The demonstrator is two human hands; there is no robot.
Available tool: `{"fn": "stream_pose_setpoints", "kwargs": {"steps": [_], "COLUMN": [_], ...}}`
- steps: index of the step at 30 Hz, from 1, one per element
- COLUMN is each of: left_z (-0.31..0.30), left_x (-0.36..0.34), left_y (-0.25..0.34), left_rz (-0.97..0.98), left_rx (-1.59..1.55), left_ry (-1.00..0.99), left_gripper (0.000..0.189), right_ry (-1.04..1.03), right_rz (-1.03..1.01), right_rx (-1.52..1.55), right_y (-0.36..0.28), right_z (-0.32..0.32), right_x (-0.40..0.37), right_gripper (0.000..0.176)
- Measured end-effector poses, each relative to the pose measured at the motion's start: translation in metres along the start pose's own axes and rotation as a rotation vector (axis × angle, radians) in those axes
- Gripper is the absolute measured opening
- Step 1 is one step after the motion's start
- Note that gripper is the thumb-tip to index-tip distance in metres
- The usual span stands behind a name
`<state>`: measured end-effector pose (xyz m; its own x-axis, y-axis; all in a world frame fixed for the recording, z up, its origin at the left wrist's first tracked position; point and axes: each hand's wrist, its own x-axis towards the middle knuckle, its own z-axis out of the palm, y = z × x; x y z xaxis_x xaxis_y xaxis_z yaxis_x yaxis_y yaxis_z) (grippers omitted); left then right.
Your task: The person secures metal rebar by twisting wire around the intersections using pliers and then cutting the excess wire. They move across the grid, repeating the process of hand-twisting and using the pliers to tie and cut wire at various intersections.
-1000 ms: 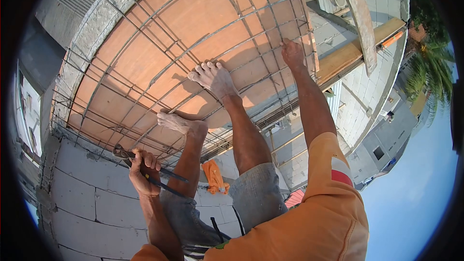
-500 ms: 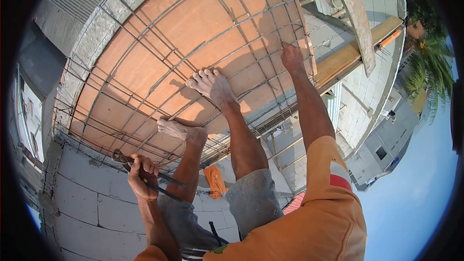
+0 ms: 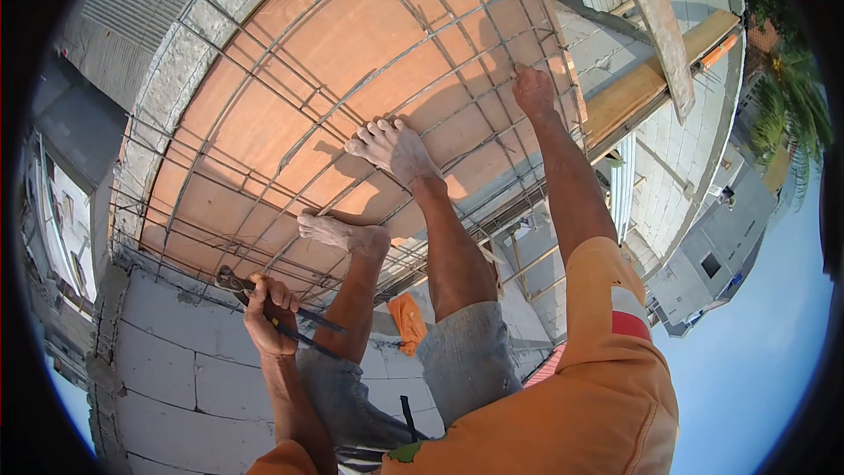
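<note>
In the head view my left hand is closed round a pair of pincers. Their jaws stick out to the upper left, and the dark handles spread toward my leg. My right hand reaches out to the upper right with its fingers closed, at the steel bars. Whatever lies between those fingers is too small to make out. Beneath both feet stretches a rebar grid of crossing bars over an orange-brown plywood panel.
My bare feet stand on the grid and panel. A block wall lies at lower left, and a concrete edge borders the panel. An orange cloth lies near my knees. Planks cross at the right, beside a drop.
The whole view has shifted slightly, so most things appear a little farther right. Both hands keep much the same pose, the left one still on the pincers.
</note>
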<state>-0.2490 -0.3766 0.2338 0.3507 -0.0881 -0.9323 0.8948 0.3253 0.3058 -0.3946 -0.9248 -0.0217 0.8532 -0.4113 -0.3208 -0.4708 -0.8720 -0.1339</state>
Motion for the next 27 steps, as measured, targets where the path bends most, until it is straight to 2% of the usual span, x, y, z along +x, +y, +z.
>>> {"fn": "stream_pose_setpoints", "kwargs": {"steps": [1, 3, 5, 6, 8, 9, 14, 20, 21, 22, 25, 27], "left_z": [0.0, -0.005, -0.007, -0.004, -0.005, -0.005, -0.009, -0.013, -0.014, -0.016, -0.019, -0.021], "left_x": [0.003, 0.001, -0.004, 0.0, 0.0, -0.001, -0.001, -0.004, -0.004, -0.005, -0.004, -0.004], "left_y": [0.0, -0.001, -0.001, 0.0, -0.001, -0.001, 0.0, -0.001, 0.0, 0.001, 0.001, 0.003], "left_rz": [-0.018, 0.005, -0.012, 0.004, 0.01, 0.009, 0.019, 0.019, 0.008, 0.002, 0.04, 0.038], "left_rx": [0.01, 0.016, 0.022, 0.019, 0.035, 0.039, 0.035, 0.069, 0.041, 0.037, 0.048, 0.034], "left_ry": [0.013, -0.028, -0.006, -0.023, -0.013, -0.021, -0.043, -0.017, -0.034, -0.027, -0.067, -0.041], "left_gripper": [0.015, 0.016, 0.016, 0.015, 0.015, 0.015, 0.014, 0.019, 0.017, 0.017, 0.015, 0.015], "right_ry": [-0.004, 0.127, -0.178, -0.184, -0.501, -0.515, -0.365, -0.32, -0.424, -0.433, -0.36, -0.297], "right_rz": [-0.012, -0.117, -0.112, -0.118, 0.039, 0.036, -0.022, -0.061, 0.03, 0.028, 0.093, -0.101], "right_rx": [-0.004, 0.179, 0.099, 0.103, 0.186, 0.184, 0.096, 0.191, 0.262, 0.26, 0.246, 0.123], "right_y": [0.006, 0.019, 0.011, 0.007, 0.002, 0.002, 0.002, 0.022, 0.013, 0.006, 0.006, 0.016], "right_z": [0.008, 0.012, -0.016, -0.027, -0.039, -0.038, -0.031, -0.01, -0.023, -0.023, -0.023, -0.014], "right_x": [0.0, 0.006, 0.023, 0.033, 0.036, 0.034, 0.027, 0.026, 0.025, 0.023, 0.023, 0.028], "right_gripper": [0.02, 0.011, 0.02, 0.02, 0.028, 0.028, 0.031, 0.028, 0.028, 0.028, 0.029, 0.028]}}
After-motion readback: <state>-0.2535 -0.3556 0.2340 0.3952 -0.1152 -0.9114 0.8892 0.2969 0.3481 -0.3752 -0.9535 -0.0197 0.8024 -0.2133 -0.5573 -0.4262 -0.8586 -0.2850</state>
